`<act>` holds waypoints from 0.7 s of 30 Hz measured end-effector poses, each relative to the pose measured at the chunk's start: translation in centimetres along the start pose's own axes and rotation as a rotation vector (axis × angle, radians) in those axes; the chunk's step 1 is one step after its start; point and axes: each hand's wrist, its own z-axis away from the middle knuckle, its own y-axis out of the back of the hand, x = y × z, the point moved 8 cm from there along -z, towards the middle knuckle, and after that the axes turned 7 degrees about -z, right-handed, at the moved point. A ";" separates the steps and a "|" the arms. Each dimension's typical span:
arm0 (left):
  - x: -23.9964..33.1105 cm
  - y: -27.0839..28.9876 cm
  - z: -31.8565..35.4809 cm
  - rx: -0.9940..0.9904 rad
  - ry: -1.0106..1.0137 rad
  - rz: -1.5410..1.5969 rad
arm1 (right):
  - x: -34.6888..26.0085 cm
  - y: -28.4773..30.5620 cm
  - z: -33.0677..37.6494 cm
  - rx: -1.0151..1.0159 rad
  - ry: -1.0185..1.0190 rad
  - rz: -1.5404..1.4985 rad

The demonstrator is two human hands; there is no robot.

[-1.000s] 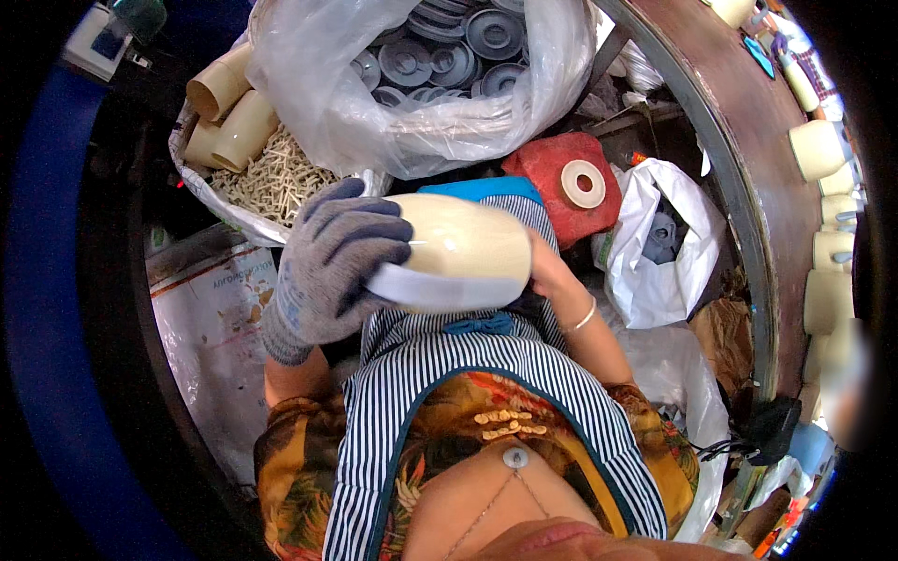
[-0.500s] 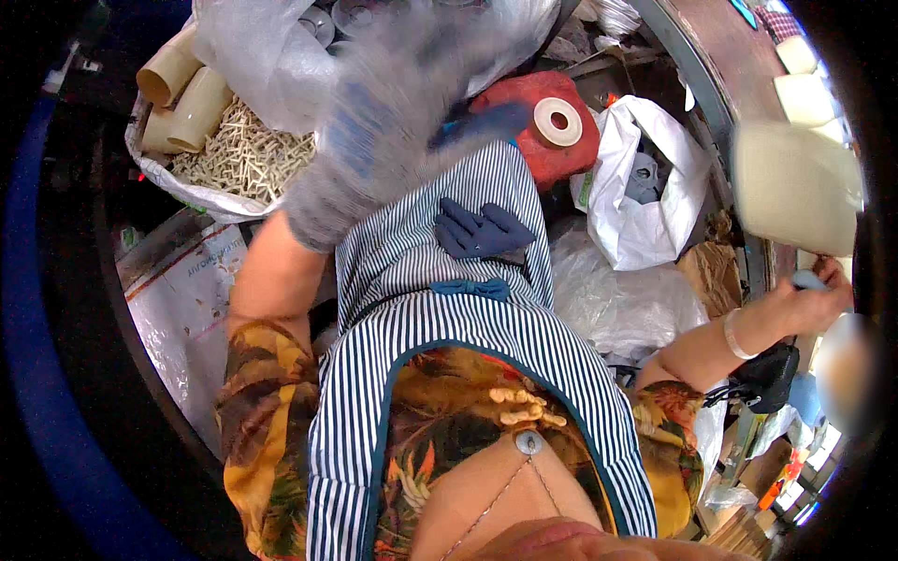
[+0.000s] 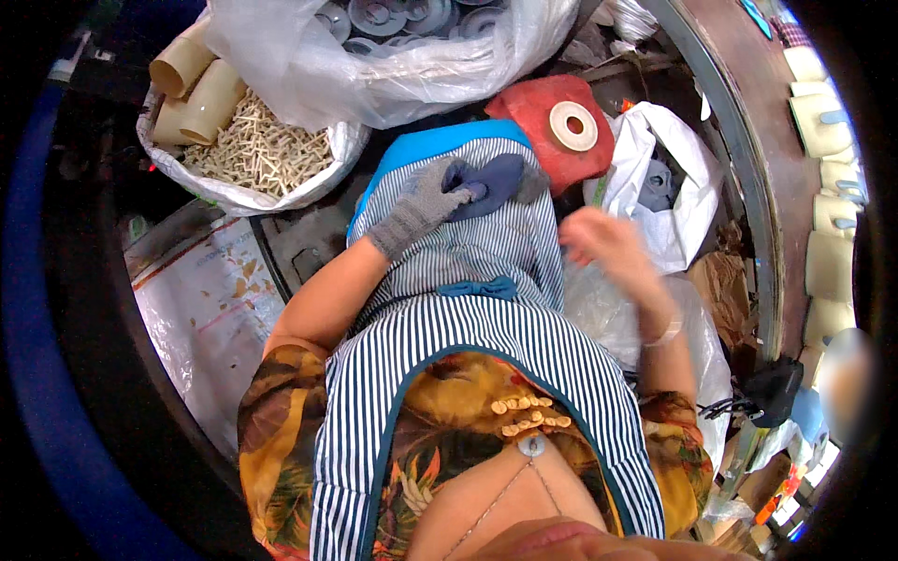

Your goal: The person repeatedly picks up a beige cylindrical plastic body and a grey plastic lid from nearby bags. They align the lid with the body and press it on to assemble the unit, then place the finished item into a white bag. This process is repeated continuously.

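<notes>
My left hand [image 3: 426,206] wears a grey knit work glove with dark blue on its fingers. Its thumb and fingers close on a second work glove [image 3: 498,179], dark blue with a grey part, over my lap. My right hand [image 3: 608,245] is bare and smeared by motion, just right of the lap. Its fingers look loosely apart, with nothing visible in them. Under the gloves lies my striped apron [image 3: 402,271], and a bright blue surface [image 3: 440,136] shows at the lap's far edge.
At the far left a sack [image 3: 253,208] holds short cream pieces and cream tubes [image 3: 213,103]. A plastic bag [image 3: 374,98] of grey discs lies ahead. A red piece [image 3: 538,103] bears a cream ring [image 3: 573,125]. Cream parts [image 3: 828,266] line the bench [image 3: 781,187] at right.
My left hand has come back to the lap and gripped the glove lying there. My right hand has left the bench and a cream part there, moving left toward the lap.
</notes>
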 end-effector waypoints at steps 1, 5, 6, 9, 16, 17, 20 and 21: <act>-0.3 0.4 0.2 0.000 0.032 0.176 | 2.8 -1.7 -1.8 0.058 0.054 0.222; 1.8 2.4 1.5 -0.079 0.173 0.372 | 2.7 -3.6 -7.0 0.369 0.410 -0.078; 1.2 2.6 1.4 -0.088 0.166 0.422 | 2.3 -3.7 -8.8 0.338 0.420 -0.247; -0.1 3.8 0.6 0.012 0.051 0.498 | 1.6 -5.8 -12.6 -0.056 0.224 -0.643; 5.4 8.0 3.1 0.320 -0.120 0.192 | -9.4 -7.7 -10.7 0.122 0.599 0.049; 3.5 5.8 2.0 0.197 0.013 0.220 | -8.7 -10.0 -11.1 -0.128 0.590 -0.060; 1.3 5.4 1.7 0.254 0.014 0.572 | -8.8 -11.6 -9.1 -0.109 0.457 -0.036; 1.6 5.1 2.3 0.240 -0.031 0.573 | -8.1 -11.1 -9.4 -0.059 0.444 -0.048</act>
